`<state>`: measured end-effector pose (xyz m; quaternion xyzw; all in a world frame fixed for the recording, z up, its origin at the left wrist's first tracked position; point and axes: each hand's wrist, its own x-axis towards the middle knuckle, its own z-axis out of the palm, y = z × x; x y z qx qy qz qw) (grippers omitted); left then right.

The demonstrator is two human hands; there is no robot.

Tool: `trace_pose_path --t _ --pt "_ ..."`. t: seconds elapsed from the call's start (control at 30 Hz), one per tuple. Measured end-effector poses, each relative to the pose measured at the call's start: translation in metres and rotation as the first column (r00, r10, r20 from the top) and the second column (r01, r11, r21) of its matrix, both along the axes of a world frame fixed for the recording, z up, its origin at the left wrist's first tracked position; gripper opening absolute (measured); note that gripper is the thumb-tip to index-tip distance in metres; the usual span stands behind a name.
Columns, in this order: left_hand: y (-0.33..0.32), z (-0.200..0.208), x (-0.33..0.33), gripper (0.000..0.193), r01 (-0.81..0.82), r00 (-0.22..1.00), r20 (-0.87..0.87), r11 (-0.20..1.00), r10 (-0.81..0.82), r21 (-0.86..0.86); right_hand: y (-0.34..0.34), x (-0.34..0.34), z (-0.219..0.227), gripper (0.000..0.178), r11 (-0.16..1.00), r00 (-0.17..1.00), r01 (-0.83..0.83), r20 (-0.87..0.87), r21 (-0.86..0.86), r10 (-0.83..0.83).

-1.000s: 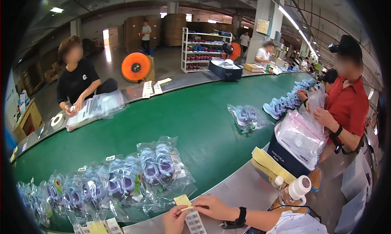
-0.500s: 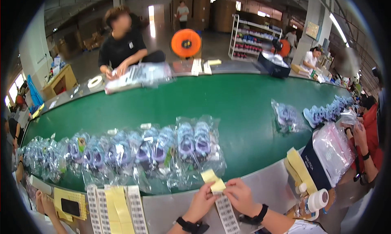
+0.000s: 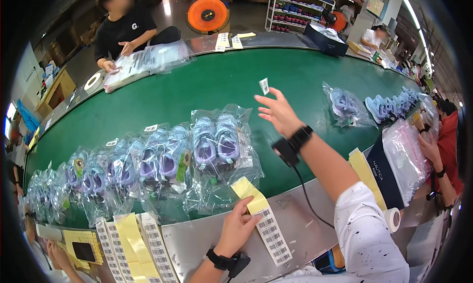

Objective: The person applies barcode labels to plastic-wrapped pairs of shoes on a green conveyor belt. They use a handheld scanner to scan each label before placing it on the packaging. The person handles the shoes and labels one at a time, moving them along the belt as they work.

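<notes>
My left hand [image 3: 238,226] is closed on a strip of barcode labels [image 3: 274,236] with a bare yellow backing end [image 3: 247,189], at the table's near edge. My right hand [image 3: 280,110] reaches out over the green belt [image 3: 197,86], its fingers fanned. A single white barcode label [image 3: 264,86] clings at its fingertips. Left of that hand lies a pair of blue-purple shoes [image 3: 215,145] in a clear plastic bag. More bagged pairs [image 3: 123,167] run in a row to the left, some topped with white labels.
More label strips [image 3: 135,243] lie on the metal edge at left, near a phone [image 3: 84,251]. At right stand a dark box [image 3: 379,172] of plastic bags and a bagged pair [image 3: 345,103]. A co-worker [image 3: 125,29] handles bags across the belt; another, in red [image 3: 446,155], works at right.
My right hand has left the strip and moved forward over the belt, carrying one label. My left hand keeps the strip. The view has tilted down.
</notes>
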<state>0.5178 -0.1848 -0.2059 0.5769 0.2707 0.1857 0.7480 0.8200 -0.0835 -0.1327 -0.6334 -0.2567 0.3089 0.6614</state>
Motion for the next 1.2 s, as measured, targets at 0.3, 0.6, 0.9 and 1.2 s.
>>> trace_pose_path --t 0.3,0.6,0.9,1.2 --pt "-0.003 0.001 0.007 0.057 0.032 0.999 0.005 0.996 -0.032 -0.078 0.012 0.008 -0.068 0.089 0.966 0.989 -0.133 -0.090 -0.222 0.115" --pt "-0.005 0.000 0.014 0.057 0.016 1.000 0.024 0.996 -0.014 -0.089 0.019 0.043 -0.041 0.017 0.993 0.970 0.045 -0.244 0.106 -0.018" --pt "-0.008 0.001 0.020 0.056 0.011 1.000 0.029 0.997 -0.009 -0.081 0.046 0.023 -0.071 0.009 0.979 0.942 -0.203 -0.277 -0.015 0.191" --pt "-0.012 0.002 0.029 0.055 -0.016 0.998 0.057 0.995 0.022 -0.100 0.054 0.014 -0.097 0.011 0.998 0.972 -0.033 -0.232 0.053 0.045"
